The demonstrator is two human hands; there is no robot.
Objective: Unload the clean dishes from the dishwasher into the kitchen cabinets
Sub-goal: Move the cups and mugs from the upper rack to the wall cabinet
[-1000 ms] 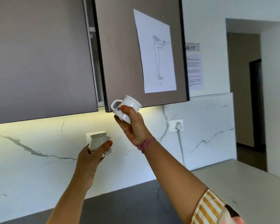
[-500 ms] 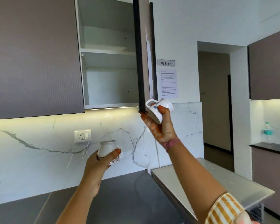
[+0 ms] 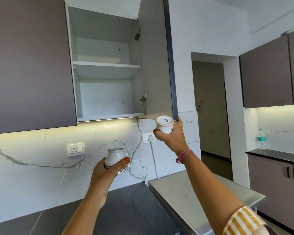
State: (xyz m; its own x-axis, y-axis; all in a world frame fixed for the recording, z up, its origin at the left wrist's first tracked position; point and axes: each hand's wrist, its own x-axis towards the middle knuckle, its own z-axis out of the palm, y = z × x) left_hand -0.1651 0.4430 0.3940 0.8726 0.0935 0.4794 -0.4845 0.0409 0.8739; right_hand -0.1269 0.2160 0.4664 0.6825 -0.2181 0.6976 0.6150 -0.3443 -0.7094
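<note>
Head view: wall cabinet [image 3: 105, 92] is open, its door [image 3: 155, 65] swung wide to the right. Both shelves look bare from this angle, the middle shelf [image 3: 107, 66] and the bottom board [image 3: 109, 115], so nothing seems stored here yet. Right hand [image 3: 172, 136] is up at the door's lower corner, grip wrapped round a small white cup [image 3: 165, 125] tipped so its stamped base faces the camera; fingertips sit at or touching the door edge, can't tell which. Left hand [image 3: 109, 168] is lower, in front of the marble backsplash [image 3: 32, 167], grip clamped on a small white pot-shaped cup [image 3: 115, 156] with a floral print, mouth up. Dark table [image 3: 129, 209] sits below. Dishwasher not in shot, so what's left in it can't be told. Judgement: early stage, door step done, both cups not yet shelved; placing them on the lower shelf looks like the next job
</note>
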